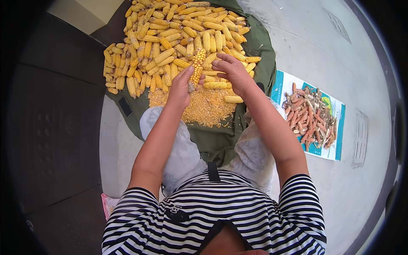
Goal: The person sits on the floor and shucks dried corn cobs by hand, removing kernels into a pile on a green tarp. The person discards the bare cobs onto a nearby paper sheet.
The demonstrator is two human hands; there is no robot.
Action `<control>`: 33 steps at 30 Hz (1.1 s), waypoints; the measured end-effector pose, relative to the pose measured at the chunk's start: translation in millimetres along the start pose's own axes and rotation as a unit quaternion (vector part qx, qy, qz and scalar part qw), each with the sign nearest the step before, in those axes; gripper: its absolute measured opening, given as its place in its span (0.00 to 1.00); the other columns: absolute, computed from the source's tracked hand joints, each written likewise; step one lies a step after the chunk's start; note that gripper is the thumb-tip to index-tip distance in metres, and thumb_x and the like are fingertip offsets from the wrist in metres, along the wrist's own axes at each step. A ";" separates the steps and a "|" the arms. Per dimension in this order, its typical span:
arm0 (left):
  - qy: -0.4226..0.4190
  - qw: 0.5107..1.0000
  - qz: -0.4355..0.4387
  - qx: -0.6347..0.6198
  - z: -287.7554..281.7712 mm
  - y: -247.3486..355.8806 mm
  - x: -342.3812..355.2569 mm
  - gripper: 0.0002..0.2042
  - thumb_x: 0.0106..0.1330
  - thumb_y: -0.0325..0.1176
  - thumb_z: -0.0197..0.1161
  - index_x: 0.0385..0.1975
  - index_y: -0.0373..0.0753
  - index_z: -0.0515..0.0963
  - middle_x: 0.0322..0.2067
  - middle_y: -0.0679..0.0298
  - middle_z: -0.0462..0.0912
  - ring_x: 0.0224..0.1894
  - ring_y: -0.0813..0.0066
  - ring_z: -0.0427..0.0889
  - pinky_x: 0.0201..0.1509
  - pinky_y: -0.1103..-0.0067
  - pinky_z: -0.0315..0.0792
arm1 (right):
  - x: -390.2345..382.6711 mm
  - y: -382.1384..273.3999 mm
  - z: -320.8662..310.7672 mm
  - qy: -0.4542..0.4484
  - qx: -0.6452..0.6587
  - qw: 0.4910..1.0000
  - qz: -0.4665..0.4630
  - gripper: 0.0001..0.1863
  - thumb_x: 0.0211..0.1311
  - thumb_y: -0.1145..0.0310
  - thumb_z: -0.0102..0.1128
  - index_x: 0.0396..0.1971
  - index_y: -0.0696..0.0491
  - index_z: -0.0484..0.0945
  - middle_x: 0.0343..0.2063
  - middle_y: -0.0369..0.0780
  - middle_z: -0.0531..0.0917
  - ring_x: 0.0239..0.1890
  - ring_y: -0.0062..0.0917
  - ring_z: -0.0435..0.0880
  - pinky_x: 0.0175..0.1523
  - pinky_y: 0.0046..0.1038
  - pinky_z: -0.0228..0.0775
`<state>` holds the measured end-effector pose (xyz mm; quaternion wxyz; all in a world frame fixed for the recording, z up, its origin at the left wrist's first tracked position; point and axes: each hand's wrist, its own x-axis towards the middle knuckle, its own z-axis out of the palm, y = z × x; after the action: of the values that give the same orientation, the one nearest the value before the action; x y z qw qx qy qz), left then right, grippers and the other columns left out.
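My left hand (182,88) is closed around the lower part of an ear of corn (197,68), which stands nearly upright in my grip. Its yellow kernels show gaps between them. Just to the right, my right hand (233,73) is apart from the ear, with its fingers spread and nothing in them. Below both hands lies a heap of loose kernels (208,109) on a dark green cloth (212,142). Beyond them rises a big pile of husked corn ears (170,36).
On the floor to the right, a blue and white sheet (335,146) carries a heap of reddish bare cobs (310,117). Dark panels (55,123) line the left side, with a beige box-like object (85,16) at the upper left. A pink packet (109,205) lies at lower left.
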<state>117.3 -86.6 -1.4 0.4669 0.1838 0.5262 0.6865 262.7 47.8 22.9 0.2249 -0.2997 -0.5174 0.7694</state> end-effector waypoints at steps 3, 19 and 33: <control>-0.015 0.999 0.023 0.017 -1.7 -3.3 14.1 0.18 0.72 0.40 0.53 0.55 0.36 0.75 0.38 0.63 0.83 0.35 0.80 0.81 0.32 0.84 0.72 | 23.0 16.3 35.4 -0.066 0.136 0.988 -0.020 0.21 0.58 0.66 0.59 0.50 0.60 0.71 0.38 0.40 0.79 0.37 0.23 0.77 0.41 0.23 0.69; 0.178 0.984 0.000 -0.025 -31.6 -51.7 98.1 0.15 0.73 0.36 0.48 0.47 0.30 0.75 0.41 0.58 0.80 0.40 0.70 0.81 0.46 0.76 0.75 | 110.2 96.9 98.3 0.282 0.038 0.953 -0.101 0.22 0.53 0.68 0.56 0.47 0.60 0.65 0.34 0.53 0.78 0.36 0.46 0.79 0.45 0.40 0.71; 0.115 0.993 -0.026 -0.024 -16.7 -56.0 106.2 0.17 0.75 0.41 0.47 0.52 0.35 0.72 0.44 0.58 0.79 0.43 0.69 0.80 0.48 0.75 0.76 | 120.7 94.3 79.1 0.275 0.064 0.959 0.013 0.21 0.53 0.63 0.64 0.39 0.61 0.69 0.34 0.54 0.80 0.38 0.47 0.81 0.45 0.41 0.72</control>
<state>77.2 -6.6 -83.2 0.4250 0.0784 0.5645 0.7033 117.5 40.5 -69.9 0.3673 -0.4913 -0.3811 0.6917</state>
